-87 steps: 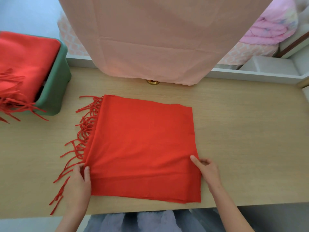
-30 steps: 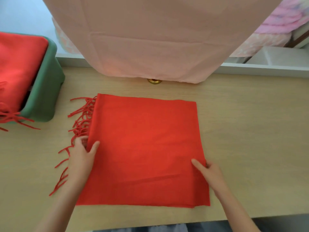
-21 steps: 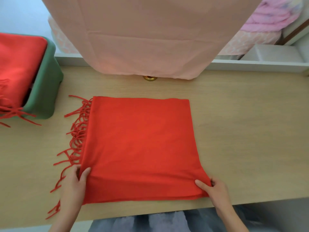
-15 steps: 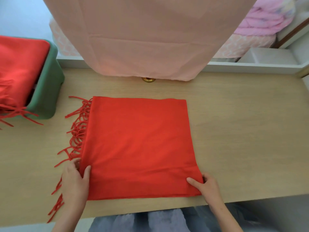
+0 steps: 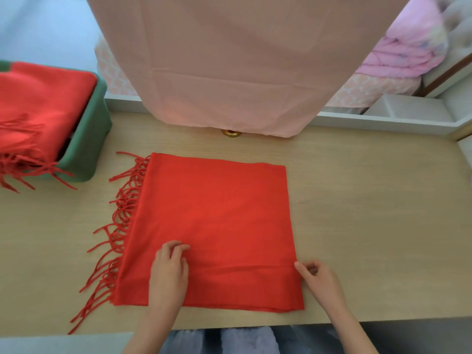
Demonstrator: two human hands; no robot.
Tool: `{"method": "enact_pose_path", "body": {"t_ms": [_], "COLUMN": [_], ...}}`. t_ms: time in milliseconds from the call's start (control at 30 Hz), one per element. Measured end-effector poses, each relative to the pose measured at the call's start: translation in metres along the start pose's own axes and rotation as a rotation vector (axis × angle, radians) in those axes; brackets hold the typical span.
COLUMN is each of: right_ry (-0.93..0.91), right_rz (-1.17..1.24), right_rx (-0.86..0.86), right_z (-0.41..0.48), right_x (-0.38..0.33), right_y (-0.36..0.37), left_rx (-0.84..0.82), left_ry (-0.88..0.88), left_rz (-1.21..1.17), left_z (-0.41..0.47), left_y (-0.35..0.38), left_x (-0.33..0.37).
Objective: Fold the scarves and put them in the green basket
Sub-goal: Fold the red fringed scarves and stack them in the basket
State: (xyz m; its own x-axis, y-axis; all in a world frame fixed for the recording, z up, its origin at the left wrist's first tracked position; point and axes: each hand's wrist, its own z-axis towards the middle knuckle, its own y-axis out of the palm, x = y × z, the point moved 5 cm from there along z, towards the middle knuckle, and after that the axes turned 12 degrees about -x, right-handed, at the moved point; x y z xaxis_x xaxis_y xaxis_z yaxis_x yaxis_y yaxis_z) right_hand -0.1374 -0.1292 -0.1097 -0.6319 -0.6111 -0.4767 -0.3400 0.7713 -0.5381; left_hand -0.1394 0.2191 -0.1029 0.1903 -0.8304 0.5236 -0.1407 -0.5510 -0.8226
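Note:
A red scarf (image 5: 214,226) lies folded into a flat square on the wooden table (image 5: 383,226), its fringe spread out to the left. My left hand (image 5: 168,269) rests on the scarf's near-left part with the fingers bent onto the fabric. My right hand (image 5: 319,279) is at the scarf's near-right edge and pinches that edge between forefinger and thumb. The green basket (image 5: 86,154) stands at the table's left end. Another folded red scarf (image 5: 38,103) fills it, with fringe hanging over its near rim.
A pink cloth (image 5: 229,72) hangs over the table's far edge, with a small brass object (image 5: 231,132) just below its hem. A white ledge (image 5: 383,121) runs behind the table, and pink bedding (image 5: 408,54) lies beyond it. The table's near edge runs right below the scarf.
My left hand has moved from the scarf's near-left corner onto the fabric further right. My right hand stays at the near-right edge. The scarf's near edge now lies straighter.

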Motion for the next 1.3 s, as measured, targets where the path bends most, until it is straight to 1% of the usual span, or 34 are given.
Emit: {"method": "enact_pose_path", "body": {"t_ms": [133, 200, 267, 333, 400, 467, 533, 600, 700, 767, 833, 867, 933, 967, 1067, 1167, 1233, 1300], "right_ry": [-0.207, -0.321, -0.424, -0.561, -0.718, -0.803, -0.860, -0.911, -0.983, -1.053, -1.084, -1.106, -1.188, -1.234, -1.340, -1.442, -1.532, -1.578], "right_rz": [-0.020, -0.039, -0.161, -0.349, -0.538, -0.679, -0.782, -0.834, -0.824, -0.779, -0.707, -0.665, -0.588, -0.565, -0.582, -0.625, -0.623, -0.635], "right_rx": [0.064, 0.050, 0.007, -0.036, -0.065, -0.094, -0.125, -0.132, -0.078, -0.008, 0.014, 0.014, 0.041, 0.060, 0.070, 0.062, 0.086, 0.103], "right_z": [0.039, 0.062, 0.079, 0.094, 0.107, 0.121, 0.132, 0.139, 0.145, 0.145, 0.144, 0.140, 0.128, 0.120, 0.099, 0.084, 0.069, 0.057], "right_x": [-0.035, -0.056, -0.078, -0.100, -0.119, -0.130, -0.136, -0.140, -0.144, -0.146, -0.151, -0.157, -0.179, -0.193, -0.243, -0.292, -0.323, -0.351], "right_y": [-0.035, -0.046, -0.051, -0.053, -0.053, -0.050, -0.048, -0.048, -0.055, -0.059, -0.060, -0.059, -0.058, -0.056, -0.035, 0.008, 0.041, 0.076], "left_rx": [-0.070, -0.121, -0.200, -0.304, -0.407, -0.417, -0.386, -0.339, -0.262, -0.199, -0.111, -0.082, -0.057, -0.020, 0.160, 0.279, 0.315, 0.343], "left_ry": [0.113, 0.185, 0.219, 0.172, 0.053, -0.074, -0.141, -0.154, -0.163, -0.158, -0.153, -0.190, -0.322, -0.356, -0.379, -0.425, -0.459, -0.499], "left_rz": [-0.097, -0.132, -0.112, -0.054, -0.009, 0.031, 0.065, 0.091, 0.044, 0.005, -0.148, -0.275, -0.504, -0.583, -0.746, -0.780, -0.774, -0.775], "left_z": [-0.005, -0.012, -0.020, -0.026, -0.027, -0.026, -0.025, -0.025, -0.023, -0.022, -0.026, -0.028, -0.034, -0.037, -0.043, -0.044, -0.046, -0.045], "left_y": [0.036, 0.060, 0.085, 0.109, 0.127, 0.138, 0.145, 0.149, 0.145, 0.142, 0.130, 0.122, 0.105, 0.095, 0.058, 0.026, 0.006, -0.010], "left_x": [0.070, 0.112, 0.151, 0.176, 0.188, 0.195, 0.198, 0.198, 0.195, 0.194, 0.193, 0.188, 0.177, 0.170, 0.139, 0.098, 0.070, 0.040]}}
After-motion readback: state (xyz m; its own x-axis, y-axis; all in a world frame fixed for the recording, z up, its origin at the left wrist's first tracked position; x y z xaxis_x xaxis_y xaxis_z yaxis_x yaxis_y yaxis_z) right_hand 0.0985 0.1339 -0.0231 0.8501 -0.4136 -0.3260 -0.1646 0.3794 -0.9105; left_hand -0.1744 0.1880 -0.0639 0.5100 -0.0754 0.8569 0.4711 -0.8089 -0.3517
